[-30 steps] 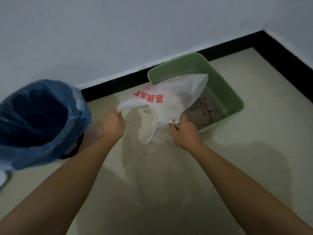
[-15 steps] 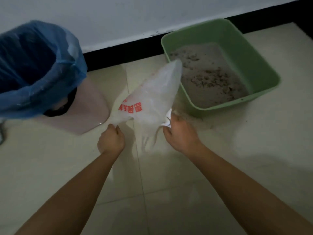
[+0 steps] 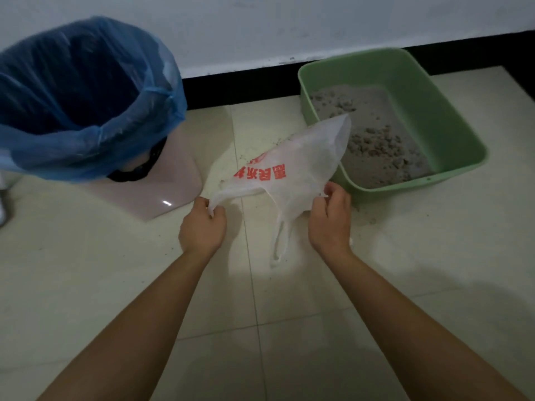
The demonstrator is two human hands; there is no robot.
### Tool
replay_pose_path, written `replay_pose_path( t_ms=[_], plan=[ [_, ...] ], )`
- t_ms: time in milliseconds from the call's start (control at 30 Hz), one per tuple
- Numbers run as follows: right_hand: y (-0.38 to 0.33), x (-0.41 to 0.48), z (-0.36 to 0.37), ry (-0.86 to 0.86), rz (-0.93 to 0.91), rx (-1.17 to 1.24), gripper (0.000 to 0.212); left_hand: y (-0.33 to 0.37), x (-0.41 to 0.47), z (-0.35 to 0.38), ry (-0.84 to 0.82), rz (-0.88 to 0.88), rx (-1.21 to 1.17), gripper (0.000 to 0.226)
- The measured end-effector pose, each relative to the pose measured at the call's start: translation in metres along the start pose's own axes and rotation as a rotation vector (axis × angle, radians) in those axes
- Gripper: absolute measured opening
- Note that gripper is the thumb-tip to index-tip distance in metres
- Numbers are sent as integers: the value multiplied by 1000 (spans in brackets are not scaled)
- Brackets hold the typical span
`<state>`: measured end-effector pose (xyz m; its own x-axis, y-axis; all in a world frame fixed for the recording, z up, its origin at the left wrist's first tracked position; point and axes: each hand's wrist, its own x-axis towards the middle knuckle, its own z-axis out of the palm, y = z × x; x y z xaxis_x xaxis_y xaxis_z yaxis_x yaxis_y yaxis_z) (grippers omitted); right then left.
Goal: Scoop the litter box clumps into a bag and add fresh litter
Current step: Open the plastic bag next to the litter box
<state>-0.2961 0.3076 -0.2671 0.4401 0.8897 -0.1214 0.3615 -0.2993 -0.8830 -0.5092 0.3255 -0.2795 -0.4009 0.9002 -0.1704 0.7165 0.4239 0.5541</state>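
While the white plastic bag [image 3: 289, 175] with red print is stretched between both hands, it is held low over the tiled floor [image 3: 260, 314], just in front of the green litter box [image 3: 428, 111]. One gathered edge of the bag is pinched in the curled fingers of the left hand [image 3: 202, 227]. The opposite edge is gripped between the thumb and bent fingers of the right hand [image 3: 330, 218]. A loose handle loop [image 3: 279, 244] is seen hanging down between the two hands towards the floor. The bag's far corner is raised and is seen across the near left wall of the litter box. The box is set on the floor beside the black baseboard [image 3: 240, 88], and grey litter [image 3: 376, 146] with lumpy clumps is spread inside it. Scattered grains are seen on the tiles around its near corner. To the left, a pale pink bin [image 3: 162, 195] is lined with a blue liner [image 3: 86, 111] folded over its rim.
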Motion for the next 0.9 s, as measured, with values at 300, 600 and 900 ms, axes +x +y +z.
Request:
replay_pose_path(
  t_ms=[300,600,900],
  plan=[
    [-2,-4,21,-180,-226,-377,117,-4,0,-20,157,150,-261,26],
    [34,22,-8,-187,-110,-532,64,35,19,-25,175,135,-515,29],
    [72,34,-85,-211,13,-713,37,60,19,-16,92,115,-473,18]
  ],
)
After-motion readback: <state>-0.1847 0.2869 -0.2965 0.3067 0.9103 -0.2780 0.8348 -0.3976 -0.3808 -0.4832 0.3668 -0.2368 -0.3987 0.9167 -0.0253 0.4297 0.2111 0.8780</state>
